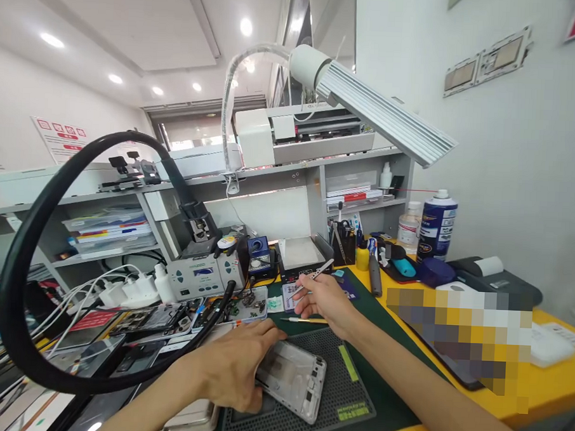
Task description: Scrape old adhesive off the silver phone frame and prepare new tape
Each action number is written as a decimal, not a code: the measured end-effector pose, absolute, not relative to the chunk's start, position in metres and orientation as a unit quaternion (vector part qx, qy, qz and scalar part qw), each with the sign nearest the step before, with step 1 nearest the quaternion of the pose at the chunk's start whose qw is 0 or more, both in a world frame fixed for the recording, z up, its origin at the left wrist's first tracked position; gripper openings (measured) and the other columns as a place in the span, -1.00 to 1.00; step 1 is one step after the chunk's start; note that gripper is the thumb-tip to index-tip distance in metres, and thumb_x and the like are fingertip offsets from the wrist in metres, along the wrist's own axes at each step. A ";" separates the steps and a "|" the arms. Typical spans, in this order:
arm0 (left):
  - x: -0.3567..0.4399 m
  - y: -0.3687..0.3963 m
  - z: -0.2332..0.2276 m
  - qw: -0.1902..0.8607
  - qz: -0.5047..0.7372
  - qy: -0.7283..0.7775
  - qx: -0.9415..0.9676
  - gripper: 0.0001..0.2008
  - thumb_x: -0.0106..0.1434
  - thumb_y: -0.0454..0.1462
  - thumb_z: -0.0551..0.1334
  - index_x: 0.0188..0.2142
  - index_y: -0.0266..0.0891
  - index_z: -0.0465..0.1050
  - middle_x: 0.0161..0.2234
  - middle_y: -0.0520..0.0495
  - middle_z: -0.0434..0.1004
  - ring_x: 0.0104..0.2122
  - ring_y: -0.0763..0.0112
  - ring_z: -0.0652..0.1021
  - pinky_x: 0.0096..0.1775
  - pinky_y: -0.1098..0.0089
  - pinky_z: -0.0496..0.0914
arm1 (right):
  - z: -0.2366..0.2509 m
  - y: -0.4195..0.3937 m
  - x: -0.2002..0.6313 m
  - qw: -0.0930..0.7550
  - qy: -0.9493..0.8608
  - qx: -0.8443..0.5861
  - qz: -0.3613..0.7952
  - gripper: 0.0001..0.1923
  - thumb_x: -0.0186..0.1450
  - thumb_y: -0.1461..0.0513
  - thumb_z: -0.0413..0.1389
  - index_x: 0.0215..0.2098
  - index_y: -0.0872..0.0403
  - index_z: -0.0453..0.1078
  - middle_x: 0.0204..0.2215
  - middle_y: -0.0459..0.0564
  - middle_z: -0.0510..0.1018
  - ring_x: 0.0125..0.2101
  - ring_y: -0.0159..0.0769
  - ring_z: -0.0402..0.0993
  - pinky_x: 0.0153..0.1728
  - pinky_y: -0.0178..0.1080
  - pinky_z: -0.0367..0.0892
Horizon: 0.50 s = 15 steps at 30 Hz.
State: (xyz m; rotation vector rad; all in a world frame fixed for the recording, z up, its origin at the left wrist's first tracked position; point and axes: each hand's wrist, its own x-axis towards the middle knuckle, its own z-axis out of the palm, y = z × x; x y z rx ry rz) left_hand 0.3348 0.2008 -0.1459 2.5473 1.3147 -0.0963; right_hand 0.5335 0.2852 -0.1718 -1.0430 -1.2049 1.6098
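My left hand is closed around the near-left end of a silver phone housing, which is opened up so its bare inside shows. The housing is tilted over a grey perforated repair mat. Past it, my right hand pinches a pair of metal tweezers, raised and slanting up to the right; their lower tip is partly hidden by my fingers. A thin brush-like tool lies on the green mat just below my right hand. Another phone rests under my left forearm.
A black hose loops across the left side from a grey rework station. Phone parts crowd the bench at left. A lamp hangs overhead. A spray can stands at right, with a dark device nearer, partly blurred.
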 end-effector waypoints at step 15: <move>0.310 0.200 -0.182 0.139 0.018 0.535 0.833 -0.06 -0.09 -0.23 0.37 0.32 0.15 0.18 0.37 -0.06 0.19 0.34 -0.04 0.25 0.34 0.04 0.16 | -0.169 0.291 0.538 0.369 -0.569 -0.465 0.569 -0.74 0.48 0.12 0.13 0.01 0.14 0.43 -0.21 -0.02 0.58 -0.39 -0.34 0.56 -0.40 -0.25 0.53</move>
